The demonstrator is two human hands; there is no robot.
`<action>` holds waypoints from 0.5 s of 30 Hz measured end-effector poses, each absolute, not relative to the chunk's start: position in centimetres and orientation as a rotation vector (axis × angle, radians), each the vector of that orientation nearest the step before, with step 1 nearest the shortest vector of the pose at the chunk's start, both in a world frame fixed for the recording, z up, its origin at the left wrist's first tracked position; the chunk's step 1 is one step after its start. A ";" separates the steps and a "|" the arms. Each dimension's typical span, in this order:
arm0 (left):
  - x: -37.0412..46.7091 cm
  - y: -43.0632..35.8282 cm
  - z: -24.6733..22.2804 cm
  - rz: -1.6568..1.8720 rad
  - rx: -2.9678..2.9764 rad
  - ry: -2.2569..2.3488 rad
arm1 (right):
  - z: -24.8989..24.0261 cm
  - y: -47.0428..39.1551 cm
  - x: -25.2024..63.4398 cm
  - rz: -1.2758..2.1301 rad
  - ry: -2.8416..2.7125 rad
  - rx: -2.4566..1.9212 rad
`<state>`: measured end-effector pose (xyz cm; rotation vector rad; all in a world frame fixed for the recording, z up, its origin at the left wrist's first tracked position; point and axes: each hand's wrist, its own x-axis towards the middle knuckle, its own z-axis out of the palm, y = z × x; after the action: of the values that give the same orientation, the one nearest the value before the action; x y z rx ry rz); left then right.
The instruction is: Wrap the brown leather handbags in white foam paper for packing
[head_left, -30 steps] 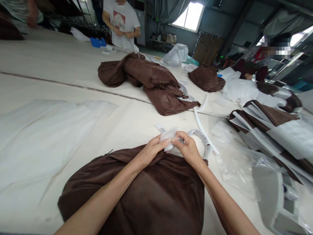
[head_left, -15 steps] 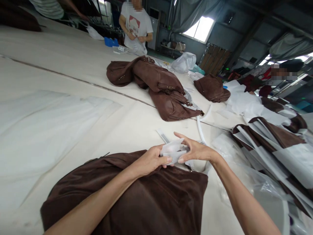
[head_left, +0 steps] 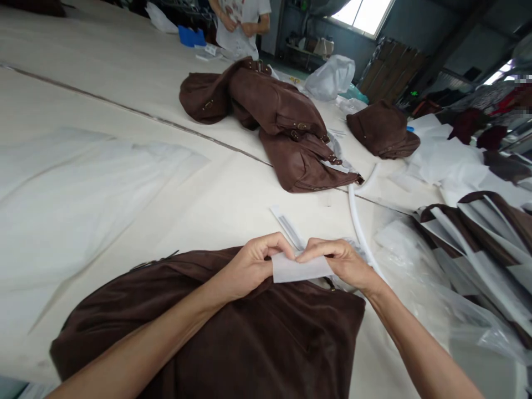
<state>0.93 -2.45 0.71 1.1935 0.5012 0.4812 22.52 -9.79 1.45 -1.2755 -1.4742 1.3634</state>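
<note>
Between my two hands is a small piece of white tissue paper (head_left: 301,270), stretched flat above the top edge of a dark brown bag (head_left: 257,338). My left hand (head_left: 253,263) pinches its left end, fingers curled over the top. At the right end my right hand (head_left: 338,260) grips it with thumb and fingers bent inward; the fingertips of both hands nearly meet. What lies behind the paper is hidden. The bag lies on the table under my forearms. A pale printed strip (head_left: 286,226) sits just beyond my hands.
Several brown bags (head_left: 291,122) lie across the table, another bag (head_left: 384,130) farther right. White tubing (head_left: 359,221) and clear plastic (head_left: 428,277) are at right, beside a stack of paper-wrapped brown pieces (head_left: 482,244). Thin white sheeting (head_left: 83,194) covers the left. A person (head_left: 241,27) stands across the table.
The paper, loosely folded before, is now pulled flat. My right hand has closed from a spread shape onto its right end. The view has tipped downward.
</note>
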 end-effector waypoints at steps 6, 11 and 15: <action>0.2 -2.0 0.6 0.402 1.201 0.562 | 1.9 -9.8 22.4 1.409 -1.508 -1.248; -0.1 -1.4 0.2 0.445 1.379 0.558 | 2.1 -10.1 22.0 1.383 -1.495 -1.226; 0.4 -1.3 0.4 0.413 1.423 0.653 | 2.2 -9.8 22.1 1.304 -1.510 -1.223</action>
<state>0.38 -1.30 0.39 1.4227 0.6525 0.4131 22.08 -9.84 2.17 -1.2226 -1.5102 1.3042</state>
